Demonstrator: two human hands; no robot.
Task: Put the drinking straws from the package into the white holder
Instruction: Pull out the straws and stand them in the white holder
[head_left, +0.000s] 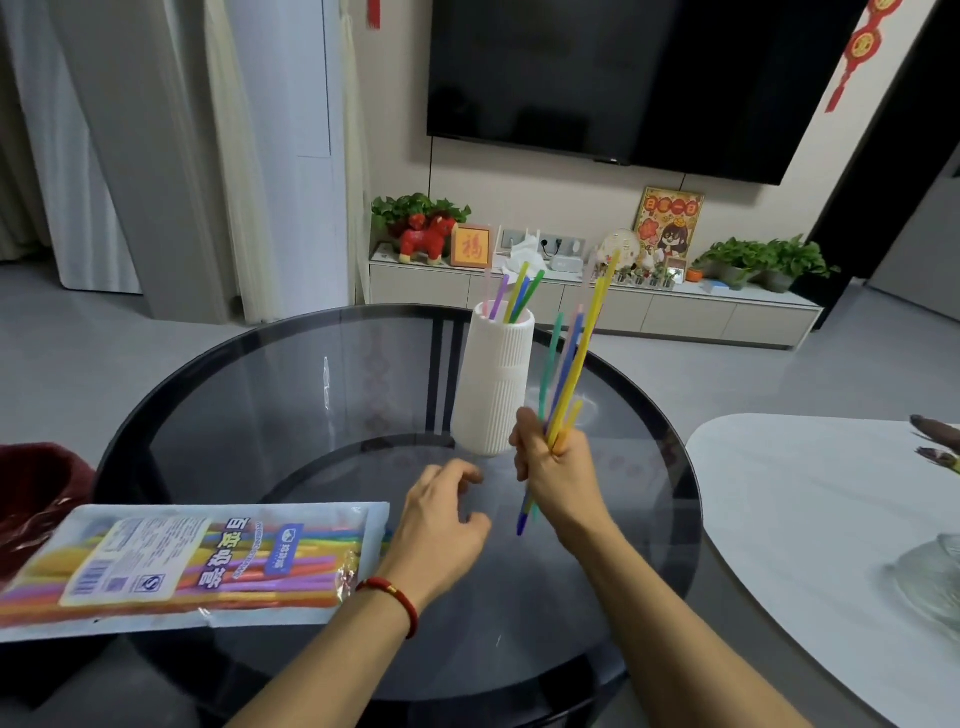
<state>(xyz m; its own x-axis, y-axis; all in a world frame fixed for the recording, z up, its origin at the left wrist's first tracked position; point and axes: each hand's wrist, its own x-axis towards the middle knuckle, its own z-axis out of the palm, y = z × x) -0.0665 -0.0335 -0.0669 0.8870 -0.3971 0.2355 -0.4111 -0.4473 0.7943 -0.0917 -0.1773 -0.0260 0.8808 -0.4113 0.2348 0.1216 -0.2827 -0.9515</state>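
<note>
Our right hand (558, 467) grips a straw bunch (569, 364) beside the white holder (493, 384) (several inside); left hand (441, 514) hovers, loosely curled, empty.

One head-worn camera looks forward and down from just above the round glass table (291, 374), close over its near edge, facing the television (623, 78) wall beyond.

Bare forearms (sleeveless), red cord bracelet (396, 597) on left wrist.
</note>
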